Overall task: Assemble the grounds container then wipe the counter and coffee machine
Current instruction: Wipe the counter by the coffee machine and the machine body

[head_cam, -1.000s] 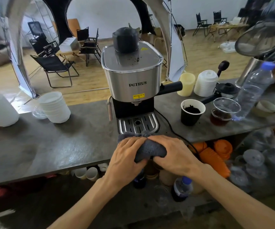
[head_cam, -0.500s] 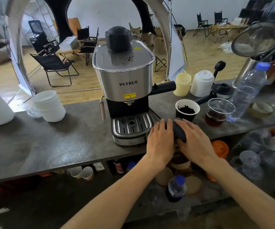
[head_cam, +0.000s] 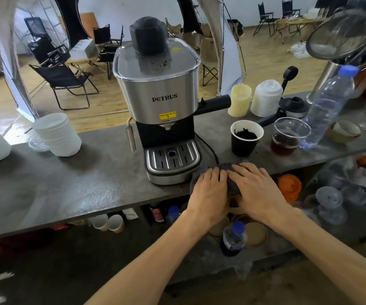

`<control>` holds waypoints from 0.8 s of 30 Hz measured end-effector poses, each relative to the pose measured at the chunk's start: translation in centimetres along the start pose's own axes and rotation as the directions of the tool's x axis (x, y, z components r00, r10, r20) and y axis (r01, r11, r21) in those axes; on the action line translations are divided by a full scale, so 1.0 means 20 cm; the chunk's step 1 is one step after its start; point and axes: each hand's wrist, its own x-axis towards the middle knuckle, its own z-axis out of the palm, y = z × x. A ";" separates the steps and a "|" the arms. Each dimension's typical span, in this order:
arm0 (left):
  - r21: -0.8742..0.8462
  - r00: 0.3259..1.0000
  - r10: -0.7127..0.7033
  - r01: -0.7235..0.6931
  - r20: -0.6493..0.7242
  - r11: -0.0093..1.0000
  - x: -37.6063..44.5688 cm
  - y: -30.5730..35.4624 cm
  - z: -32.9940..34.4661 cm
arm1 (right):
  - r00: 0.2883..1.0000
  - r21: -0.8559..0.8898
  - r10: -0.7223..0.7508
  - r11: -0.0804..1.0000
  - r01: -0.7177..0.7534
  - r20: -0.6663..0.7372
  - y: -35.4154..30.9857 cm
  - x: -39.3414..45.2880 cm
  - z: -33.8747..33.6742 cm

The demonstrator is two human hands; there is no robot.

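Observation:
A steel PETRUS coffee machine (head_cam: pixel 157 100) stands on the grey counter (head_cam: pixel 67 183), with its drip tray (head_cam: pixel 172 156) at the front and specks of grounds on its top. Right of the drip tray, at the counter's front edge, a dark grey cloth (head_cam: pixel 223 170) lies flat. My left hand (head_cam: pixel 208 190) and my right hand (head_cam: pixel 256 188) both press on it side by side, fingers pointing away from me. A black paper cup with coffee grounds (head_cam: pixel 245 137) stands just behind the cloth. The portafilter handle (head_cam: pixel 216 102) sticks out to the machine's right.
A clear cup of dark liquid (head_cam: pixel 287 137), a water bottle (head_cam: pixel 329 106), a black lidded pot (head_cam: pixel 294 105) and white and cream cup stacks (head_cam: pixel 265 97) crowd the right. White bowls (head_cam: pixel 56 134) sit left. The power cord (head_cam: pixel 208 146) runs beside the cloth. Cups and bottles fill the shelf below.
Both hands slid the cloth along the counter's front edge, from in front of the drip tray to its right side, then pulled it slightly back toward me.

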 end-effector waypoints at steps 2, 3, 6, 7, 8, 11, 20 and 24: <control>-0.009 0.999 0.034 -0.034 -0.040 0.999 -0.07 -0.04 0.00 | 1.000 0.011 -0.009 1.000 0.009 -0.008 -0.05 -0.04 0.01; -0.016 0.997 0.043 -0.044 -0.063 0.999 -0.11 -0.06 0.00 | 1.000 0.021 -0.018 1.000 0.018 -0.008 -0.07 -0.05 0.01; -0.014 0.993 0.045 -0.047 -0.109 0.999 -0.23 -0.15 -0.02 | 0.999 0.069 -0.051 0.996 0.050 0.011 -0.18 -0.06 0.02; -0.003 0.992 0.043 -0.043 -0.119 0.999 -0.27 -0.18 -0.03 | 0.998 0.096 -0.065 0.993 0.063 0.018 -0.21 -0.06 0.02; 0.009 0.991 0.039 -0.038 -0.129 0.999 -0.31 -0.21 -0.04 | 0.996 0.121 -0.080 0.990 0.077 0.025 -0.25 -0.05 0.02; 0.014 0.990 0.007 -0.005 -0.141 1.000 -0.41 -0.30 -0.08 | 0.991 0.162 -0.130 0.979 0.122 0.036 -0.37 -0.02 0.04; -0.035 0.991 -0.098 0.095 -0.094 0.995 -0.60 -0.52 -0.19 | 0.979 0.313 -0.201 0.929 0.196 -0.017 -0.63 0.03 0.10; -0.102 0.998 -0.052 0.050 -0.022 0.994 -0.66 -0.49 -0.25 | 0.984 0.516 -0.177 0.844 0.147 0.008 -0.57 -0.03 0.07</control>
